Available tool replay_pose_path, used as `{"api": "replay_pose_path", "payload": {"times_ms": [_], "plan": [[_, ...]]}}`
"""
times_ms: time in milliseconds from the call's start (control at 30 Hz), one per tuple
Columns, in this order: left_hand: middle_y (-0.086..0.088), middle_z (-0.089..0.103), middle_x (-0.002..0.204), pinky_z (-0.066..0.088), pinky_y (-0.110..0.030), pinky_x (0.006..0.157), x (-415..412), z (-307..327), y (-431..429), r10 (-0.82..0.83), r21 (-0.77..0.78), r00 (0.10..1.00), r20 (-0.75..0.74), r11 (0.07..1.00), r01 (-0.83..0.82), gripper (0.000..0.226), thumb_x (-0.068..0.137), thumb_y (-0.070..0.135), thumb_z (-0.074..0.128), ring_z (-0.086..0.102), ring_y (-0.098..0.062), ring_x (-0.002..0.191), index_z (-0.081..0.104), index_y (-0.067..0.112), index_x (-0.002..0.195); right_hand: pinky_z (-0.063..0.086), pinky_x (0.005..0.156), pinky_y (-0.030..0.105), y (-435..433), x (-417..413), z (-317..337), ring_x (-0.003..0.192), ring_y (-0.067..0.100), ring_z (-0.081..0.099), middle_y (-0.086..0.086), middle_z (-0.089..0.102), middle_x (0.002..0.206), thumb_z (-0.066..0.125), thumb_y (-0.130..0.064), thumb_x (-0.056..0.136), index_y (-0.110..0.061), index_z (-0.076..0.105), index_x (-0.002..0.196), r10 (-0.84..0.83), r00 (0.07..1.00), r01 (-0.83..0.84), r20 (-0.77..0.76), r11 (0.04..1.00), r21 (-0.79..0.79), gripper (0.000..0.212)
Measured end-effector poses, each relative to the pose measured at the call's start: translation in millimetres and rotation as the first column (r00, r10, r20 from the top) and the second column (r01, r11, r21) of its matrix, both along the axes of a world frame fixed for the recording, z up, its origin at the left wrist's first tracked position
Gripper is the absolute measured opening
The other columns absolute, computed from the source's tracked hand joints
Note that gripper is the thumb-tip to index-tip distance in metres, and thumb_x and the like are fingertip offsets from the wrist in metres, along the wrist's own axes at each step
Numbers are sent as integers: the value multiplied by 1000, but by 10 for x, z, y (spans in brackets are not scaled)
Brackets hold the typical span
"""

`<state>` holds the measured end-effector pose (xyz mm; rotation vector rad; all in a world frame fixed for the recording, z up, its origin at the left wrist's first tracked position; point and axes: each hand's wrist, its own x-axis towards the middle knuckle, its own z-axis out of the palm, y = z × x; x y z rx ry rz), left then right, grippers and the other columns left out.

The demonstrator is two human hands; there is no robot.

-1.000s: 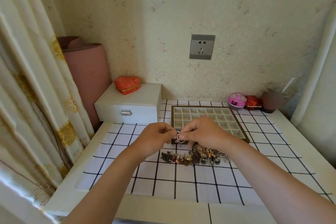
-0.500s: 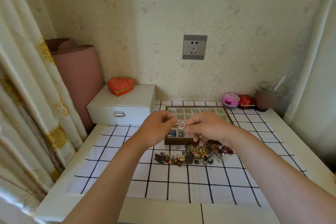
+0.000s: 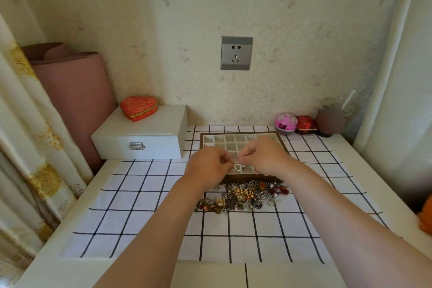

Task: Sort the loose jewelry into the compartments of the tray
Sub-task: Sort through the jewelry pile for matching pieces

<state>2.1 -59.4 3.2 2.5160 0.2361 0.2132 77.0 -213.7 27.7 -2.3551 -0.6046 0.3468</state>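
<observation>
A brown-rimmed tray (image 3: 211, 135) with many small cream compartments lies on the checked cloth near the wall. My left hand (image 3: 210, 166) and my right hand (image 3: 264, 155) hover over its near half, fingertips close together. Between them they pinch a small silver heart-shaped piece (image 3: 238, 167) on a thin chain. A heap of loose jewelry (image 3: 243, 196), gold, silver and red bits tangled together, lies on the cloth just in front of the tray. My hands hide much of the tray's near compartments.
A white latched box (image 3: 142, 133) with a red heart-shaped case (image 3: 138, 107) on top stands at the back left. A pink round tin (image 3: 285, 123), a red box (image 3: 306, 123) and a brown cup (image 3: 330, 121) line the back right. Curtains hang at the left.
Both hands stay together over the tray, still pinching the small silver piece; they have lowered it a little toward the near compartments. The view has shifted slightly.
</observation>
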Motion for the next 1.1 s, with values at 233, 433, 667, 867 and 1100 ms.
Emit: {"api": "replay_pose_path", "payload": {"times_ms": [233, 433, 667, 867, 1100], "plan": [[6, 64, 116, 42, -37, 96, 57, -75, 15, 25, 264, 999, 32, 964, -32, 21, 91, 44, 65, 50, -18, 117, 72, 36, 109, 54, 93, 37, 69, -11, -92, 97, 10, 67, -10, 74, 106, 71, -25, 91, -31, 78, 99, 106, 979, -76, 174, 982, -174, 12], [9, 68, 114, 50, -38, 95, -36, -9, 174, -2, 132, 1000, 25, 991, -1, 18, 96, 24, 58, 60, -14, 107, 70, 34, 106, 54, 85, 33, 95, -24, -104, 87, 5, 65, -19, 69, 89, 70, -28, 92, -32, 77, 90, 149, 973, -115, 178, 975, -189, 9], [7, 54, 104, 42, -39, 97, -96, -44, 123, -195, 219, 981, 17, 958, 186, 24, 95, 28, 55, 46, -18, 113, 71, 38, 110, 54, 90, 36, 134, 26, -139, 102, 11, 67, -11, 72, 116, 61, -27, 98, -33, 74, 112, 137, 951, -86, 276, 978, -189, 20], [4, 46, 135, 28, -41, 108, -62, -106, 44, -195, 365, 969, -150, 900, 237, 36, 95, 36, 51, 27, -19, 133, 62, 39, 129, 52, 75, 27, 32, 16, -70, 92, 7, 64, -8, 66, 130, 52, -10, 95, -37, 76, 93, 159, 963, -97, 218, 958, -268, 36], [5, 62, 122, 45, -41, 100, -80, 68, 103, -63, 210, 997, 41, 976, 53, 24, 95, 21, 49, 54, -17, 116, 70, 30, 104, 51, 82, 31, 35, -80, -38, 102, 18, 63, -12, 66, 110, 50, -5, 92, -36, 76, 109, 272, 947, -196, 171, 910, -364, 45]]}}
